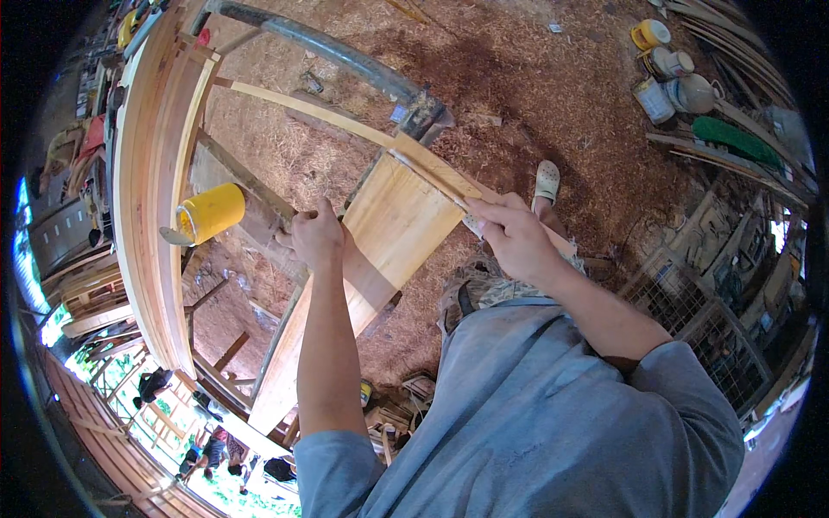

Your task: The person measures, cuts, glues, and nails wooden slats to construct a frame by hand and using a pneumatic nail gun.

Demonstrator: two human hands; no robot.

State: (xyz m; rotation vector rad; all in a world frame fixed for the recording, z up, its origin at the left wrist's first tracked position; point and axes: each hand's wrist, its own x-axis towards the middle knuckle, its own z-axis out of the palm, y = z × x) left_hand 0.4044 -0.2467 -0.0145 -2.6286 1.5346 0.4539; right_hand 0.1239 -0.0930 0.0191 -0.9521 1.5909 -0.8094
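A pale wooden board (393,220) runs diagonally before me, from its far end down towards the lower left. At its far end my right hand (514,231) is closed around the near end of a thin strip (432,180), which lies along the board's end joint. My left hand (316,238) is closed over the board's left edge, thumb raised; what its fingers hold, if anything, is hidden. To the left of that hand a yellow container (213,213) stands on a dark plank (246,183). A rounded grey blade or spoon end (176,236) sticks out of its mouth.
A long laminated timber piece (142,190) curves along the left. A dark pipe-like bar (345,59) crosses beyond the board, above the shaving-strewn floor (535,78). Tubs (654,99) and a wire-mesh frame (699,306) are at the right. People (211,453) are in the distance, lower left.
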